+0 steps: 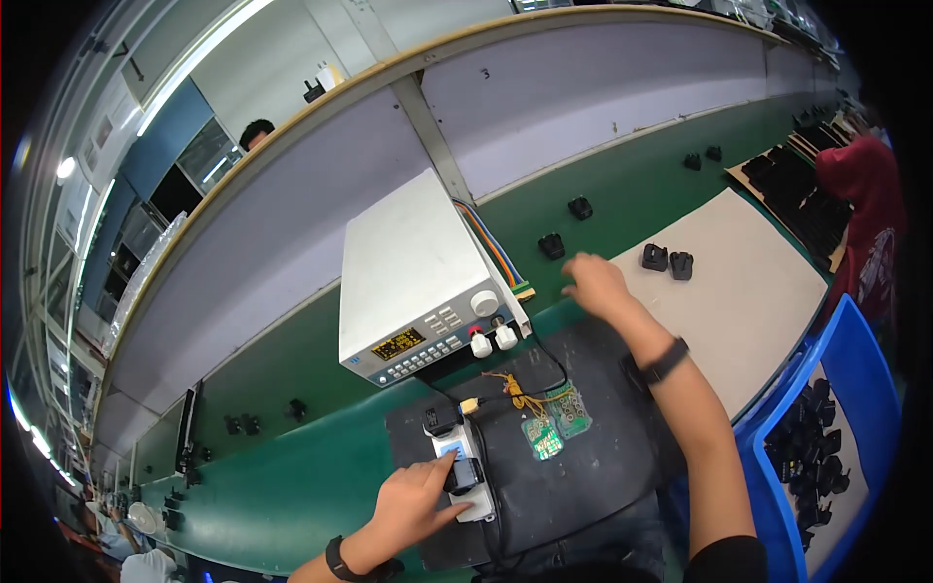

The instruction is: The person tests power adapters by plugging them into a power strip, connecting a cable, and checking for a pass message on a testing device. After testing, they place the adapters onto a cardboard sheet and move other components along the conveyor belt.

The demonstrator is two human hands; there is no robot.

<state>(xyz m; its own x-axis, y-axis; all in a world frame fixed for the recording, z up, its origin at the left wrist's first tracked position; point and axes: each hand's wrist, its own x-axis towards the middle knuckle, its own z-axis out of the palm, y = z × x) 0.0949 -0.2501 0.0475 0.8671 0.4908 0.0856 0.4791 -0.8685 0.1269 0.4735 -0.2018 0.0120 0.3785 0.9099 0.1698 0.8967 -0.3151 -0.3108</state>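
My left hand [413, 500] is at the white power strip [476, 503], its thumb and fingers around a black plug adapter [466, 474] seated on it. A second black adapter [441, 420] sits at the strip's far end. My right hand [598, 285] reaches out over the green table with nothing in it, fingers apart. Just beyond those fingers lie a black adapter [551, 246] and another black adapter [580, 207]. On the black mat [603, 457], a pair of small circuit boards [544, 437] are wired to a yellow connector [470, 405].
A white bench instrument [418, 272] stands behind the mat. Two black adapters [667, 260] rest on a beige board [748, 282] at right. A blue bin [768, 457] with several adapters is at the near right, close to a person in a red sleeve [860, 185]. A shelf [583, 78] runs along the back.
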